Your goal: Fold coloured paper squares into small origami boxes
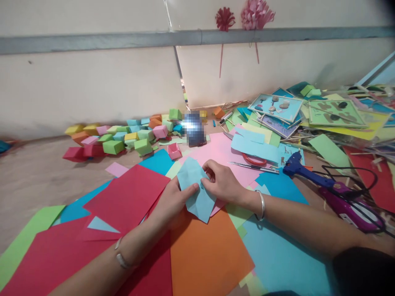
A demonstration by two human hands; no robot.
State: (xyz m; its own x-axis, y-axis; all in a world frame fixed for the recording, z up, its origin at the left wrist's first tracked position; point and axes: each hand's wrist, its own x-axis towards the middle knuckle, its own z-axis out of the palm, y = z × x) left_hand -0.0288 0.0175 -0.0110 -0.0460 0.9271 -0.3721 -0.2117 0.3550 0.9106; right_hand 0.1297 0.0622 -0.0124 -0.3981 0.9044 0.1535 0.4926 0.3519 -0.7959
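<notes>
Between my hands is a light blue sheet of folded paper [193, 170] with visible creases and pointed ends. My left hand [175, 195] grips its left side, thumb lying across the front and the other fingers behind. At its right edge, my right hand [220, 181] pinches the paper with bent fingers. Both hands are above a spread of coloured paper: an orange sheet [206, 250] below, a red sheet [126, 197] to the left, and a pink sheet [212, 148] behind.
Several small folded paper boxes [143, 146] stand at the back left. Red-handled scissors [254, 160] and a pen [259, 167] lie to the right, near a blue glue gun [308, 174] with a black cord. Framed pictures [276, 107] are piled at the back right against the wall [92, 82].
</notes>
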